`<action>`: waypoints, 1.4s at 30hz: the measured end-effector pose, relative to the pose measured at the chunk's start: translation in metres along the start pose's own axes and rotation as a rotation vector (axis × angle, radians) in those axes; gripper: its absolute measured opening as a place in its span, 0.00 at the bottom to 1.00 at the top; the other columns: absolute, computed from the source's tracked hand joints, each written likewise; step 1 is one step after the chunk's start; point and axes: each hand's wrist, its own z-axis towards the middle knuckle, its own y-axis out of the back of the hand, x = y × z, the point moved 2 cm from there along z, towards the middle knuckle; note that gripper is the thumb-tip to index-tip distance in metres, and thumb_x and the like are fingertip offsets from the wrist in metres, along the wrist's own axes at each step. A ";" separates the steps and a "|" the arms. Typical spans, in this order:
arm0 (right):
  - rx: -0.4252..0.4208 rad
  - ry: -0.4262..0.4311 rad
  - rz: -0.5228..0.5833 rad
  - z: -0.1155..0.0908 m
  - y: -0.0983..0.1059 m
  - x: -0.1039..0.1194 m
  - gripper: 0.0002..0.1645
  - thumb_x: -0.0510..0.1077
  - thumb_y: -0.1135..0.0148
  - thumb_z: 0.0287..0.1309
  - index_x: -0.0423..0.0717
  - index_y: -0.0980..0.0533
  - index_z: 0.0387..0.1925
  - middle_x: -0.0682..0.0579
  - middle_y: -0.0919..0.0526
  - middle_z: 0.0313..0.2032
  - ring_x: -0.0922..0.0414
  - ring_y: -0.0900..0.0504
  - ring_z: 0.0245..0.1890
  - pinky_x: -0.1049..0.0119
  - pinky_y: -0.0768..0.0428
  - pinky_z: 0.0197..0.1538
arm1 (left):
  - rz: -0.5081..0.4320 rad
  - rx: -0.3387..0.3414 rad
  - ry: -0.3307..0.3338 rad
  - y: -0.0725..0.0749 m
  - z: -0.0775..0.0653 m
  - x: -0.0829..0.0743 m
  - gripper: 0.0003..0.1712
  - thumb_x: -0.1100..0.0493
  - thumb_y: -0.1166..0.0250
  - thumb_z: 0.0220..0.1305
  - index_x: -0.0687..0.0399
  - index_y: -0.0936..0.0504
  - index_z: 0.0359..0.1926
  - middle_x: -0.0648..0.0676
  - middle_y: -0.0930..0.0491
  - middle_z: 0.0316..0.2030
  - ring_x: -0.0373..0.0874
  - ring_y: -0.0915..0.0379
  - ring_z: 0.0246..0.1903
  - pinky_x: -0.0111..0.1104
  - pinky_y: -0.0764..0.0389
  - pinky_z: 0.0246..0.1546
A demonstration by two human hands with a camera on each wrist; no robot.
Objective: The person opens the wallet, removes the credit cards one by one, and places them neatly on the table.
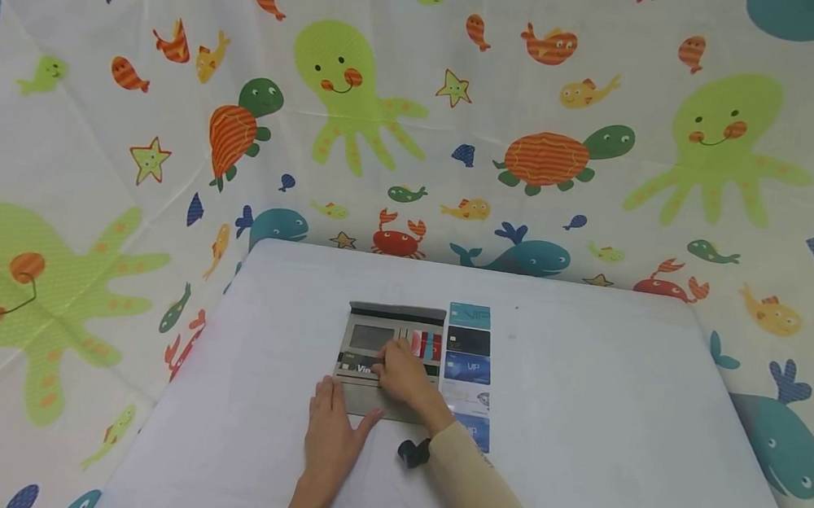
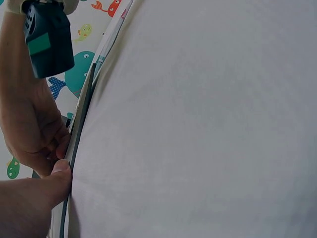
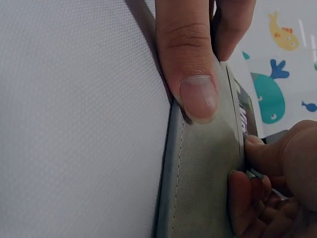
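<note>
Where the grey wallet (image 1: 363,399) lies: opened out on the white table (image 1: 622,389), left of the middle of its far edge and set in from it.
Right hand (image 1: 406,375): thumb and curled fingers pinch the Vip card (image 1: 354,365) toward its right end; we see the card in the wallet's lower slot.
Left hand (image 1: 333,431): fingers straight and clasping nothing, laid at the wallet's near left corner; in the right wrist view we find its thumb pressed on the near edge.
Upper pockets: a window pocket (image 1: 369,338) at left, and red-and-blue cards (image 1: 429,346) at right.
Card column: five cards (image 1: 468,368), just beside the wallet's right edge, run from far to near.
Backdrop (image 1: 399,188): we note sea-animal cloth beyond the table's far edge.
</note>
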 end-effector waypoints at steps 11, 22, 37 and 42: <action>-0.033 -0.011 -0.012 0.001 -0.002 0.001 0.10 0.45 0.40 0.69 0.44 0.26 0.46 0.47 0.26 0.44 0.55 0.25 0.39 0.56 0.18 0.48 | 0.010 0.008 0.001 0.001 0.001 -0.001 0.57 0.35 0.29 0.56 0.75 0.37 0.70 0.73 0.40 0.72 0.67 0.46 0.74 0.56 0.40 0.73; -0.058 0.012 -0.012 0.002 -0.001 -0.001 0.09 0.45 0.47 0.74 0.46 0.34 0.49 0.48 0.27 0.42 0.55 0.26 0.36 0.59 0.20 0.42 | 0.016 0.008 0.001 -0.001 0.001 0.000 0.57 0.35 0.29 0.57 0.75 0.37 0.70 0.73 0.40 0.72 0.67 0.46 0.74 0.57 0.39 0.72; -0.023 -0.018 0.086 0.000 -0.001 -0.007 0.22 0.46 0.38 0.68 0.46 0.35 0.57 0.46 0.23 0.51 0.53 0.21 0.43 0.53 0.17 0.55 | 0.013 0.021 0.000 0.000 0.000 -0.001 0.58 0.35 0.30 0.57 0.75 0.38 0.71 0.73 0.41 0.73 0.67 0.47 0.75 0.56 0.41 0.73; -0.031 -0.028 0.113 -0.002 0.000 -0.006 0.20 0.45 0.38 0.68 0.46 0.35 0.55 0.46 0.23 0.48 0.54 0.22 0.39 0.56 0.18 0.48 | 0.008 0.023 0.005 0.000 -0.001 -0.001 0.58 0.35 0.30 0.58 0.74 0.39 0.71 0.73 0.42 0.73 0.66 0.48 0.75 0.55 0.42 0.74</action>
